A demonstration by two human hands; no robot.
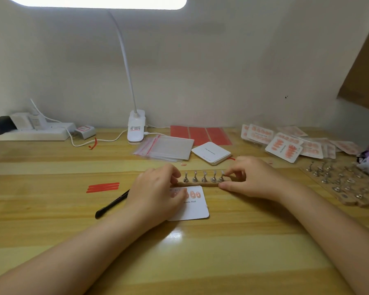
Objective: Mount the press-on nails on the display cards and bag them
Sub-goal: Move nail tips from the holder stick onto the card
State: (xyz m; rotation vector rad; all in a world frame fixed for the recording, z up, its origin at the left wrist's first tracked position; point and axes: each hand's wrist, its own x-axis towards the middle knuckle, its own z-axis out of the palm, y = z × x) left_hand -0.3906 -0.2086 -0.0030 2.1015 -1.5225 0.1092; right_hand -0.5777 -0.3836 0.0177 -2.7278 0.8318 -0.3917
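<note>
A white display card (193,209) lies on the wooden table (51,209) in front of me, with a row of pink press-on nails (195,194) stuck along its top. Just behind it a wooden strip (200,184) carries several metal nail stands (204,177). My left hand (156,188) covers the card's left part and holds the strip's left end, fingers curled. My right hand (246,177) pinches the rightmost stand, thumb on the strip's front edge. Clear zip bags (166,147) and a stack of blank cards (211,153) lie further back.
Bagged finished cards (285,143) pile up at the back right, with more stand strips (341,184) in front of them. Red adhesive sheets (200,134), a clip lamp (135,128), a power strip (34,133), red strips (102,187) and a black tool (112,204) lie around.
</note>
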